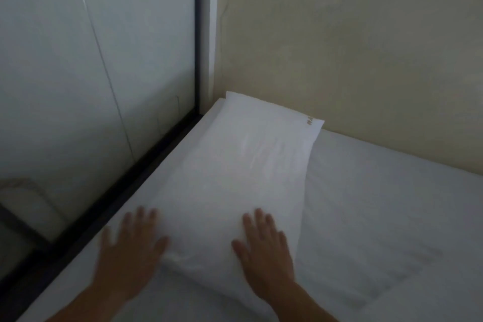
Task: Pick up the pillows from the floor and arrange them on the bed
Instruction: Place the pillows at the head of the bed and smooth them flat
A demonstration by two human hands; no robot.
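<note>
Both palms flat, fingers spread, left hand (130,251) and right hand (264,251) pressing on white pillow (235,178) lying on bed (392,217), clamped on nothing.

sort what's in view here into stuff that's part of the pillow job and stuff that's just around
Part of the job:
- white pillow, lying on the bed
- bed with white sheet
- left hand and right hand, flat on the pillow's near end

Just around:
- glass panel with dark frame
- beige wall

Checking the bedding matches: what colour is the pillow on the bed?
White, plain; the pillow shows in the head view.
</note>
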